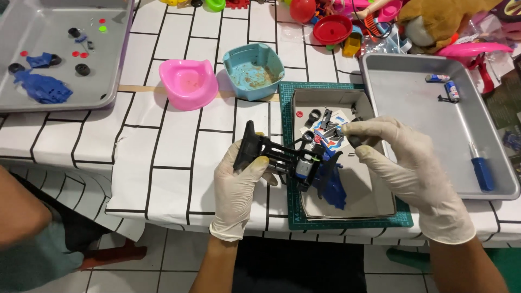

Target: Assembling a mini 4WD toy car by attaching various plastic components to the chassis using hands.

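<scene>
Fingers (247, 165) of the gloved left hand (239, 190) are closed around the black toy car frame (282, 157), held above the front edge of the desk (173, 146), just over the left rim of the shallow cardboard box (374, 201). A small motor (305, 165) sits in the frame's right end, and a blue plastic body shell (332, 187) lies in the box just behind it.

The right hand (412, 173) pinches a small dark part (354, 140) narrowly between thumb and forefinger, just beside the frame's right end; what the part is cannot be told.

To do this fitting work well, my judgement is that the left grip should stay firm and low on the frame so the motor end does not wobble, while the right pinch keeps the part squarely aligned and presses lightly. Working over the box seems wise: anything dropped lands among the loose wheels and bits (320, 122) there rather than on the floor. A blue-handled screwdriver (480, 168) lies in the grey tray (380, 76) to the right, within easy reach. A pink bowl (188, 82) and a teal tub (253, 70) stand farther back.
</scene>
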